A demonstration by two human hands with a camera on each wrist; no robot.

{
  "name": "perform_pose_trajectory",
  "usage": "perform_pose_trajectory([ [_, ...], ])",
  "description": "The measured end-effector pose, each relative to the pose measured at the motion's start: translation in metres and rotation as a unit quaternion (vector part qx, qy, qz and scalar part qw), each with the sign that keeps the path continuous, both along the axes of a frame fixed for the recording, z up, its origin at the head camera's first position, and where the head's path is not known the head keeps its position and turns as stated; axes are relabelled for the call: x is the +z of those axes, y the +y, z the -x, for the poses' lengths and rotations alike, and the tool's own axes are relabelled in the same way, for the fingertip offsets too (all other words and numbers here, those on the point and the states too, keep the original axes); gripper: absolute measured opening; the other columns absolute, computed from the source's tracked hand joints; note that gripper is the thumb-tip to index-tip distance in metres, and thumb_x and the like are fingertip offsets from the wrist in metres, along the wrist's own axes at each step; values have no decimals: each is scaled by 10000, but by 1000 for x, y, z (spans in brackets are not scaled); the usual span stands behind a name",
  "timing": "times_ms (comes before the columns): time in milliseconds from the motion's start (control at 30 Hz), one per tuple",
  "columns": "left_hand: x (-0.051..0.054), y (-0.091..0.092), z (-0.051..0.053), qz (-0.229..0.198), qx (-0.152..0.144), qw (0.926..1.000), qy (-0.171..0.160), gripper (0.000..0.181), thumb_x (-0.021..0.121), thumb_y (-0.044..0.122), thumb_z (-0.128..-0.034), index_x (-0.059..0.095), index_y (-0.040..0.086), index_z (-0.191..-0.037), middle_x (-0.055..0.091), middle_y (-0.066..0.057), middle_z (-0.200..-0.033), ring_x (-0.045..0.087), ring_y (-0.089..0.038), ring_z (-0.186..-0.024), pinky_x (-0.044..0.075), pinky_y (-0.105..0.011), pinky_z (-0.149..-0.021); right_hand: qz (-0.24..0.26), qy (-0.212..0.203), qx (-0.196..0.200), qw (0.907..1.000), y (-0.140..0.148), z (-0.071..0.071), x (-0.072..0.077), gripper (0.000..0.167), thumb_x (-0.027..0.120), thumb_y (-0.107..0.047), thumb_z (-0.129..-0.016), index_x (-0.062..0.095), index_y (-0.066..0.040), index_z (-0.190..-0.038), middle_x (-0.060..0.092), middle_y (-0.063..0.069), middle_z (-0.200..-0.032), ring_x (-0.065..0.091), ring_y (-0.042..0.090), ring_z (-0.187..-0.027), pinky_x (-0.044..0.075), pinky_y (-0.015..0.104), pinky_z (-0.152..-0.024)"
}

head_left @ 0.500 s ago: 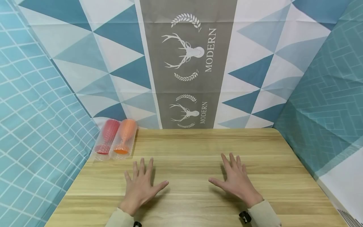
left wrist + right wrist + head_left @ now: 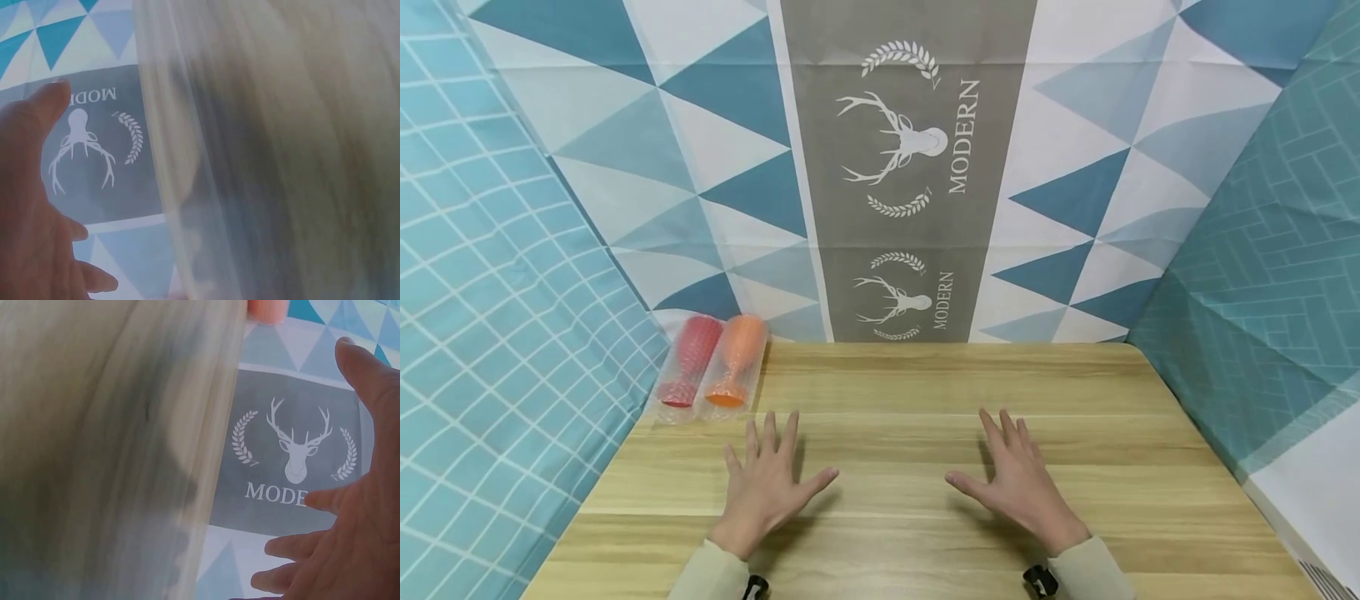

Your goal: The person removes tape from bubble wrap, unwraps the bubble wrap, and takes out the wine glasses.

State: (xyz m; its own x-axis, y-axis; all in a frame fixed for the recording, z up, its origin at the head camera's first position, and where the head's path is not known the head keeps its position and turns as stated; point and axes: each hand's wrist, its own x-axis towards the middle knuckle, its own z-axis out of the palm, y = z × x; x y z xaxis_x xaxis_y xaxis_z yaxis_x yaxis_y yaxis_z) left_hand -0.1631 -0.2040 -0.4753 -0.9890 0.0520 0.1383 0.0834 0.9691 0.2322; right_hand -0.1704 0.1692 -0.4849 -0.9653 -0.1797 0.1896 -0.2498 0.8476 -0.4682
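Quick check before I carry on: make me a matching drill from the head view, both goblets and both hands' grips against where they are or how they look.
1. Red goblet
2. Orange goblet
3. Left grip
4. Right grip

A. Spread, farther from the goblets
B. Wrapped, nearer the blue grid backdrop
C. Spread, nearer the goblets
D. Wrapped, right-hand one of the pair

Pairs: 1-B, 2-D, 3-C, 4-A

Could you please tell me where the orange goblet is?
In the head view, the orange goblet is at back left on the table, right of the red goblet.
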Motion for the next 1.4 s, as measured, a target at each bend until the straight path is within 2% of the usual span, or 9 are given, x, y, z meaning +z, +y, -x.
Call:
perform_pose_trajectory([
  [133,2,-3,4,19,38,10000,-40,1113,493,855,-857,183,148,-1659,103,-282,-1689,75,-572,-1533,54,-866,-1105,32,-11,2,10000,-3,-1,-2,1099,659,-752,-843,260,-102,-1635,229,316,-1651,193,612,-1490,212,786,-1146],
  [400,8,-16,16,71,68,9999,125,1085,535,801,-880,180,134,-1658,105,-307,-1682,64,-592,-1525,54,-874,-1096,199,-184,-9,9996,-7,-3,-1,1082,676,-720,-852,245,-119,-1642,226,293,-1663,196,589,-1503,247,802,-1119],
  [733,19,-32,34,232,126,9986,467,1106,541,792,-881,165,97,-1655,104,-333,-1670,75,-604,-1517,-7,-859,-1110,453,-301,49,9985,-9,-2,-1,1076,657,-733,-859,214,-159,-1654,214,269,-1676,199,563,-1515,305,795,-1092],
  [867,24,-38,41,387,154,9970,650,1111,521,802,-882,176,77,-1650,119,-312,-1679,114,-601,-1513,21,-841,-1133,541,-250,103,9982,-11,-1,1,1070,670,-716,-862,202,-172,-1656,221,265,-1674,234,541,-1513,352,770,-1083],
  [1133,36,-48,48,237,175,9948,970,1091,547,787,-880,152,136,-1661,197,-301,-1666,202,-609,-1479,99,-835,-1123,1054,-300,256,9936,-18,2,8,1048,706,-691,-852,207,-235,-1653,217,169,-1701,277,432,-1536,355,720,-1124],
  [1400,39,-63,56,104,321,9946,985,1067,549,754,-905,237,22,-1614,197,-368,-1635,154,-667,-1460,129,-854,-1099,1125,-253,369,9926,-24,4,9,1008,721,-648,-866,235,-230,-1645,241,160,-1695,303,411,-1531,360,688,-1143],
])
